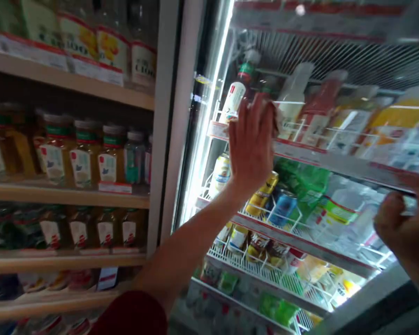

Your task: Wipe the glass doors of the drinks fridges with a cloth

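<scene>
1. Inside a brightly lit drinks fridge (300, 155), before its upper bottle shelf: left hand (251, 144), back toward the camera, fingers raised and nearly straight, close together. Palm side hidden; impossible to tell if gripping or touching anything.
2. Just beside those fingers, on the upper shelf: a dark bottle (234, 100) with a white label and green band. On the other side, a pale bottle (293, 100), then a red bottle (317, 111) and yellow drinks (398, 118), all behind a wire rail.
3. At the right edge, near the same shelf's front: right hand (410, 209), blurred and partly cut off, fingers bent, thumb apart from them. Contact with the shelf unclear.
4. On the shelf below, partly behind the left forearm: a white can (220, 176), a gold can (262, 194), a blue can (282, 208) and green plastic bottles (310, 184).
5. Lower down in wire racks: more cans and packs, too blurred to read.
6. To the left, past an upright grey post (165, 116): wooden shelves (66, 194) with rows of amber bottles (82, 160), green-topped and white-labelled.
7. At the bottom: a dark red sleeve (129, 314) on the left arm.
</scene>
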Demonstrator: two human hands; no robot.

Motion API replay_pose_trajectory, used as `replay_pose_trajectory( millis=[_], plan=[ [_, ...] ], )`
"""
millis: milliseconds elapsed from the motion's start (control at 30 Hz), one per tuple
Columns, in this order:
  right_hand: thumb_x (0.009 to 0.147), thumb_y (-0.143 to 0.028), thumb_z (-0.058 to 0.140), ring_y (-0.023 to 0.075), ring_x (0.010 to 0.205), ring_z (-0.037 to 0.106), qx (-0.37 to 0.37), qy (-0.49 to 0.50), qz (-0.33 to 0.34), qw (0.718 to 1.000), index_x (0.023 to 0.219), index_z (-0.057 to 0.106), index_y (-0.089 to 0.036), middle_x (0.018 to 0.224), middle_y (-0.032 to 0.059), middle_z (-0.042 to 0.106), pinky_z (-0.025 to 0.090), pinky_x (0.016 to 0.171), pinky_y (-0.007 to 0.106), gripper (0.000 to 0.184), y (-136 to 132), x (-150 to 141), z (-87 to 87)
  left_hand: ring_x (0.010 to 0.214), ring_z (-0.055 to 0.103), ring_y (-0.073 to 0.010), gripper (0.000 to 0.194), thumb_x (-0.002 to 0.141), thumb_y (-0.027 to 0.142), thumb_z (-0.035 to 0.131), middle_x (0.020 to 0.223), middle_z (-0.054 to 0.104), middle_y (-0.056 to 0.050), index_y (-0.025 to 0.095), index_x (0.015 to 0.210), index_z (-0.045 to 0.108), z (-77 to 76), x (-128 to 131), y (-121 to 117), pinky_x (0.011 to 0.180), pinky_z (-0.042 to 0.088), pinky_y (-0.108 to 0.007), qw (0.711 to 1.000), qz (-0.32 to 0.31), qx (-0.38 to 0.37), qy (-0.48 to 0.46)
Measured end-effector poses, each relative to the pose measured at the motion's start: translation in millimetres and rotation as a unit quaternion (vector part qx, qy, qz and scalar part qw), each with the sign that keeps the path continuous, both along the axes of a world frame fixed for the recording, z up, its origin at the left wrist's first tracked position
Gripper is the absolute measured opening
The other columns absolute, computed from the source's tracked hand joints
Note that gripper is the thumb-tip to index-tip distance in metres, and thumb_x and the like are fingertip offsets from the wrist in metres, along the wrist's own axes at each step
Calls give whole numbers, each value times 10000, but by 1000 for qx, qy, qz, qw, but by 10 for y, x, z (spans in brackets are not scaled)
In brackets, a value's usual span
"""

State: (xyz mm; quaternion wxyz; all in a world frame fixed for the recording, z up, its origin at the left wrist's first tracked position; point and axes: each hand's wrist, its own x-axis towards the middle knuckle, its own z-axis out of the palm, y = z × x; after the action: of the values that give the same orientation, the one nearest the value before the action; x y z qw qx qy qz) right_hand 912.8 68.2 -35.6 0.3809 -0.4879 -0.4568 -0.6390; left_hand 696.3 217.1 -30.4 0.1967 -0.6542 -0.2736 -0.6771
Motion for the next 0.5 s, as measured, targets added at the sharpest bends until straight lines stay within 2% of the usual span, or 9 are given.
replay_pose_trajectory(
  millis=[67,100,167,200,233,300,367,433,500],
  plan=[
    [815,-238,495,249,1224,479,-20,-50,-14,998,1130,578,-244,1251,67,576,376,1025,464,326,-103,48,91,1394,132,-222,479,882,208,355,1459,316,-12,211,1361,356,-145,340,-245,1139,195,-438,982,-40,134,130],
    [797,-217,501,256,1218,485,-25,-72,-13,997,1127,576,-230,1250,77,578,380,1019,469,338,-120,55,103,1385,177,-200,472,882,208,358,1454,326,4,227,1353,366,-228,438,-336,1136,216,-400,951,-55,207,223],
    [775,-193,512,257,1194,509,-15,-91,-15,996,1096,582,-221,1235,77,590,398,1001,464,330,-112,55,97,1374,212,-171,460,896,222,335,1452,327,45,267,1353,357,-277,453,-365,1129,231,-375,909,-61,258,321],
    [770,-186,511,257,1190,512,-14,-94,-16,995,1088,582,-218,1231,76,593,399,999,463,327,-99,55,89,1375,207,-165,460,902,215,317,1450,328,57,280,1357,344,-215,378,-294,1127,233,-381,915,-54,243,319],
    [768,-182,509,257,1190,512,-14,-93,-16,995,1086,580,-218,1230,76,594,397,999,463,328,-86,57,83,1381,188,-167,467,905,203,302,1447,330,61,288,1363,327,-99,266,-176,1126,230,-405,936,-44,204,284],
    [768,-188,500,257,1192,511,-10,-96,-12,995,1094,577,-222,1229,75,594,396,997,459,337,-66,71,79,1393,139,-186,486,892,155,296,1434,354,26,266,1365,323,203,16,115,1123,217,-454,983,-26,113,140],
    [765,-208,494,256,1189,514,-3,-106,-10,994,1110,571,-234,1225,73,596,397,995,451,354,-56,100,85,1397,108,-232,486,883,167,326,1452,318,-37,189,1369,317,408,-132,305,1130,178,-497,999,-20,45,11],
    [759,-228,495,256,1184,519,2,-115,-9,993,1120,566,-249,1223,65,598,400,995,444,368,-56,135,92,1395,113,-254,435,888,186,350,1447,324,-46,203,1320,400,359,-94,266,1130,185,-490,998,-34,57,-13],
    [756,-228,493,254,1186,517,-1,-117,-5,993,1132,555,-261,1230,54,594,400,997,444,382,-59,165,98,1391,141,-248,383,896,198,362,1421,367,-10,252,1260,469,91,66,62,1128,211,-469,985,-64,134,85]
  ],
)
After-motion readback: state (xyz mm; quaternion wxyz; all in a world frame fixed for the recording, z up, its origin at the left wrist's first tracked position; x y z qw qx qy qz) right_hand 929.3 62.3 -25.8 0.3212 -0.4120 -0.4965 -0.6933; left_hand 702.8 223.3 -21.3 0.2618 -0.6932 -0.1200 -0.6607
